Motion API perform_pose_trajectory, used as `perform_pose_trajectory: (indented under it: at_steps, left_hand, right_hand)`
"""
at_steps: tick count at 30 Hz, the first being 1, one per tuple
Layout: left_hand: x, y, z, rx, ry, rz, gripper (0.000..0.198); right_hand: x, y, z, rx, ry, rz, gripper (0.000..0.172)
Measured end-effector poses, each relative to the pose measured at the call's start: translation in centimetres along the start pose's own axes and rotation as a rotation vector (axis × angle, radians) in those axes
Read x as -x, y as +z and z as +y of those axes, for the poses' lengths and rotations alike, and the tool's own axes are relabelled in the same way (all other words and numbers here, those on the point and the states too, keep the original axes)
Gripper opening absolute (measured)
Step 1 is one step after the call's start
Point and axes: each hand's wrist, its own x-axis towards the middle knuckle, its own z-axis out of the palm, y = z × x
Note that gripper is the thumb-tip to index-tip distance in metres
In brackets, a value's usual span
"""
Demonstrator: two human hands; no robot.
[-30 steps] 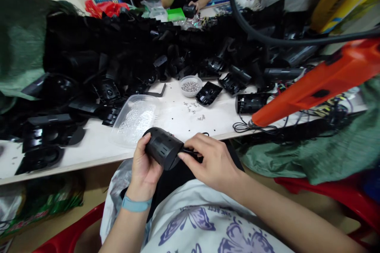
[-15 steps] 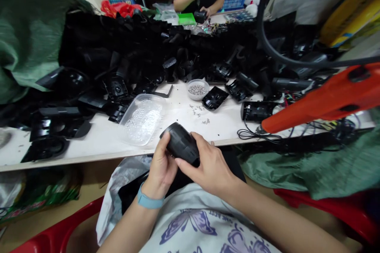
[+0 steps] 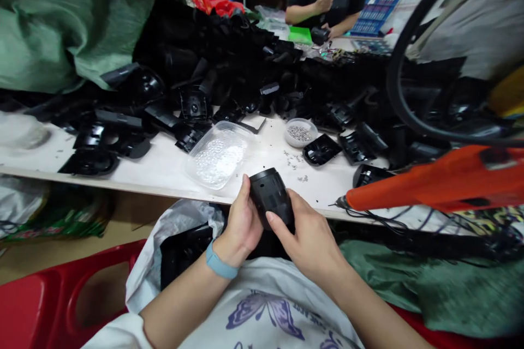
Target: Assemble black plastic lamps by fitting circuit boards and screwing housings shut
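Between my two hands is a rounded black plastic housing (image 3: 270,196), held over the table's front edge with its wide rim tipped up and away. My left hand (image 3: 243,223) grips its left side, thumb along the upper edge. From the right, my right hand (image 3: 307,234) wraps round the lower end, thumb across the near face. Just beyond lie a clear plastic tray (image 3: 196,172) of small transparent pieces and a small round tub (image 3: 290,140) of metal screws. Loose screws (image 3: 302,179) are scattered on the white tabletop nearby.
A large heap of black plastic parts (image 3: 229,65) covers the back of the table (image 3: 164,174). An orange electric screwdriver (image 3: 409,182) hangs at the right, its tip near the table edge. A co-worker (image 3: 327,5) sits opposite. A white bag (image 3: 143,267) is by my lap.
The housing has been turned more upright in my hands, its rim now facing up. My view has swung left, so the table contents appear shifted right.
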Motion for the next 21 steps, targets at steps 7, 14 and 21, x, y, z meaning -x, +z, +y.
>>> perform_pose_trajectory:
  at_steps: [7,14,21]
  left_hand:
    - [0.5,-0.3,-0.3,-0.114,0.085,-0.027,0.048]
    - [-0.3,-1.7,2.0,-0.132,0.075,-0.396,0.057]
    - [-1.5,-4.9,7.3,-0.776,0.177,-0.556,0.095]
  right_hand:
    - [0.3,0.3,-0.7,0.058,0.016,-0.103,0.063]
    - [0.9,2.2,-1.2,-0.615,0.087,0.043,0.058]
    - [1.5,2.1,-0.7,-0.366,0.056,0.178,0.059]
